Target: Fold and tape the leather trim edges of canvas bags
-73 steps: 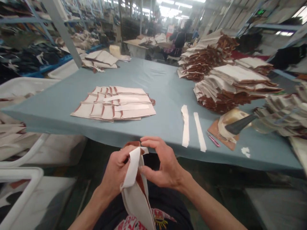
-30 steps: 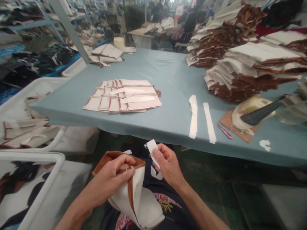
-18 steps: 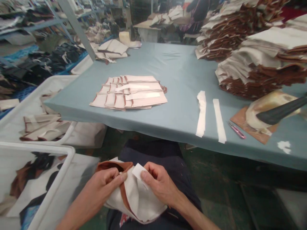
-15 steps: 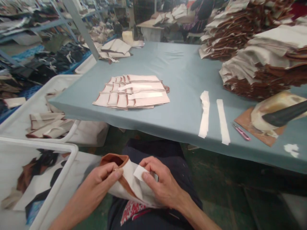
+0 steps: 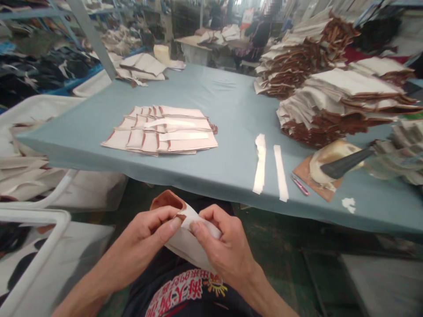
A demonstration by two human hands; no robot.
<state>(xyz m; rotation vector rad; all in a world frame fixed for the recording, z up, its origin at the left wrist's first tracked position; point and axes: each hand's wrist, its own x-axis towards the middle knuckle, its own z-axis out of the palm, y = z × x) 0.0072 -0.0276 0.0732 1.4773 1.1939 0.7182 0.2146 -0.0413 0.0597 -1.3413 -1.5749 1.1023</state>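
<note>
Over my lap I hold a cream cloth pouch (image 5: 180, 240) with a brown rim. My left hand (image 5: 145, 237) pinches its top edge between thumb and forefinger. My right hand (image 5: 220, 244) is closed on the same edge, pressing a small white strip against the cloth. Both hands meet just below the near edge of the blue-grey table (image 5: 228, 110). On that table ahead lies a fanned spread of flat cream pouches (image 5: 161, 130) with two white strips on top.
Two long white strips (image 5: 269, 169) lie on the table to the right, beside small pink snips (image 5: 299, 185) and a brown board with a dark-handled tool (image 5: 343, 163). Tall pouch stacks (image 5: 333, 101) fill the right. White bins (image 5: 36, 176) stand left. A person works far behind.
My right hand carried the small white strip from the air down onto the pouch's top edge. Both hands have come together and risen a little; the view tilted upward.
</note>
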